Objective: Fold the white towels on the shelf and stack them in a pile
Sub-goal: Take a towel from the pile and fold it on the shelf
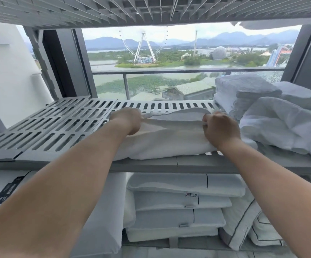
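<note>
A white towel (169, 138) lies partly folded across the middle of the grey slotted shelf (45, 131). My left hand (126, 120) grips its upper layer at the left end, fingers curled round the edge. My right hand (219, 129) pinches the same layer at the right end. The lifted edge arches between both hands. A stack of folded white towels (244, 92) sits at the back right of the shelf. A crumpled heap of white towels (284, 127) lies just right of my right hand.
The left half of the shelf is bare slotted grating. Another slotted shelf (113, 10) hangs close overhead. Below, white pillows (179, 202) are stacked on a lower shelf. A window with a balcony railing (169, 71) stands behind.
</note>
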